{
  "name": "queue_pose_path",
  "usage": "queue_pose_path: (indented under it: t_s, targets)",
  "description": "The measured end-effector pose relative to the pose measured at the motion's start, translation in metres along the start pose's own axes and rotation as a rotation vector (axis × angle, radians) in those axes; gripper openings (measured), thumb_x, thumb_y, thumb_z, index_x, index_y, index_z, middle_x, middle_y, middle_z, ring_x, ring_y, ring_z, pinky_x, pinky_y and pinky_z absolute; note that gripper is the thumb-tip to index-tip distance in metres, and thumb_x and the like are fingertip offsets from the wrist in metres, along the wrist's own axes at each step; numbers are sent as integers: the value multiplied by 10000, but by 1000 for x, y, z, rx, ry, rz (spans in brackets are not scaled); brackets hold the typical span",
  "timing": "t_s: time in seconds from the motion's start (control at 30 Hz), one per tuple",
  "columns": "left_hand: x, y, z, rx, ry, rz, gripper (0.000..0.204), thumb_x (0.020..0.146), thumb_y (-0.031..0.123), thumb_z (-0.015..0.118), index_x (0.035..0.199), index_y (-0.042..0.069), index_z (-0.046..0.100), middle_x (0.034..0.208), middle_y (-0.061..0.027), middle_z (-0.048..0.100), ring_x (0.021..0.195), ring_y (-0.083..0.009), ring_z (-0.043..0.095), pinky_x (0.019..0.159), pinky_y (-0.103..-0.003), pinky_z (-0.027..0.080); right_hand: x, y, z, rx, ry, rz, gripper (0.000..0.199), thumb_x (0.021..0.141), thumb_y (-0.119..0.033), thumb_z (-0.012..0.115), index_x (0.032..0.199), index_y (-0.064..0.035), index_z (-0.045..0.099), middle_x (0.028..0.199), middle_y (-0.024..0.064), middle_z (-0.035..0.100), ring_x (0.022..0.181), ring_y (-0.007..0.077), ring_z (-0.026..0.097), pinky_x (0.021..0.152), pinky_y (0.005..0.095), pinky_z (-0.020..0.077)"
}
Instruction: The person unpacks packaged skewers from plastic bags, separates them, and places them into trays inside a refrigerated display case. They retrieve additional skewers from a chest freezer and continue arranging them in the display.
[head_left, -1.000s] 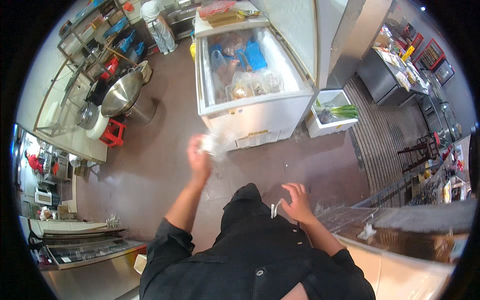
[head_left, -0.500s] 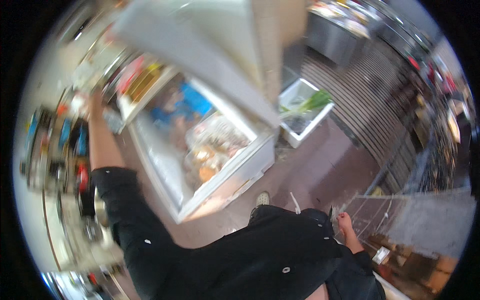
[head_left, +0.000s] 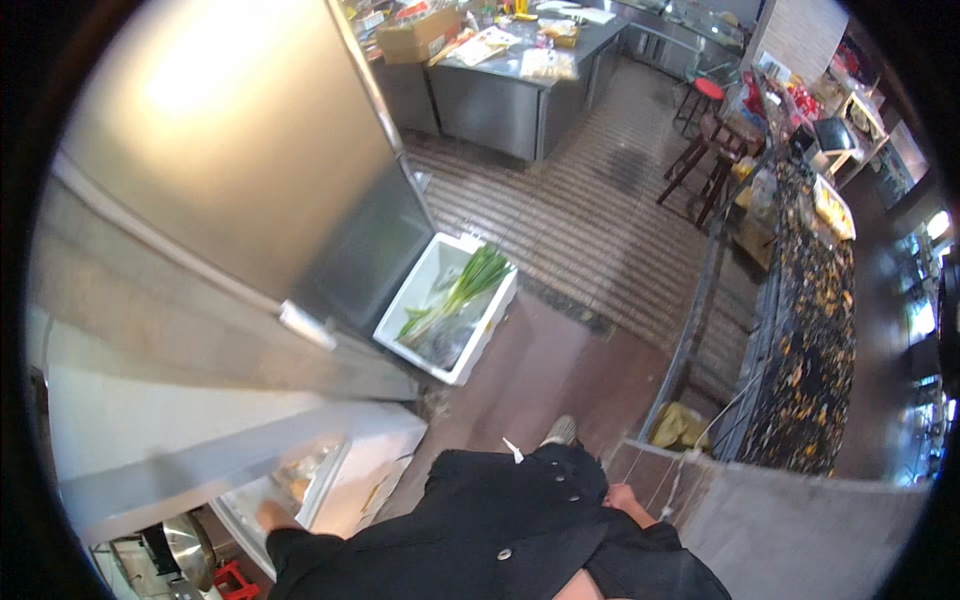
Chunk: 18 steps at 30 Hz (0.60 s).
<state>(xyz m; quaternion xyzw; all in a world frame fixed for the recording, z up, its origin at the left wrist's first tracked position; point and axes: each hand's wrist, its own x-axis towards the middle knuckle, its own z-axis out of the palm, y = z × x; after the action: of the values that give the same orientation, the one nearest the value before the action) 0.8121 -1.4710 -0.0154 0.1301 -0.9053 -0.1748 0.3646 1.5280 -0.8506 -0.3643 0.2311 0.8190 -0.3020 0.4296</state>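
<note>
The left hand [head_left: 268, 516] reaches down into the open chest freezer [head_left: 375, 452], among pale bagged goods [head_left: 300, 478] near the front wall — its fingers are too small and blurred to say whether they pinch anything. The freezer's lid [head_left: 200, 230] stands tilted up above, presumably so the arm can get in underneath. The right hand [head_left: 622, 497] hangs loosely curled by the hip, holding nothing, beside a grey worktop [head_left: 800, 530]. A white foam box [head_left: 452, 372] with green onions [head_left: 460, 292] sits on the floor just beside the freezer.
</note>
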Motion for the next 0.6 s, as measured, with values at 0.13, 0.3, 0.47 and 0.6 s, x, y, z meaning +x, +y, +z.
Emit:
queue_pose_path:
  t_s: [0.13,0.3,0.47,0.6]
  targets:
    - [-226,82,41,25,-691,-304,201,966,276,568,1041,90,586,1015,-174,609,892,-314,608,755,-502,444,52,61,-158,-184,156,-62,275,896,-249,573,941,-60,768,879,148,749,840,312,712,731,482,544]
    - [-408,223,135,-92,-1557,-757,245,993,288,549,943,69,646,915,-179,659,791,-304,653,668,-490,479,139,105,-389,470,540,26,205,941,-199,628,937,-45,762,799,104,739,734,228,707,696,397,559]
    - [-467,378,320,-108,-1969,-769,355,1021,301,530,846,48,707,814,-184,709,689,-295,699,582,-478,515,203,98,-627,883,627,174,190,947,-196,638,900,-34,726,791,76,726,725,194,688,677,367,553]
    - [-391,529,506,-260,-1903,-400,397,991,331,558,761,35,691,617,-145,640,498,-266,612,461,-444,482,231,93,-767,1009,576,237,187,951,-143,635,1060,-5,697,829,62,718,712,159,672,656,330,553]
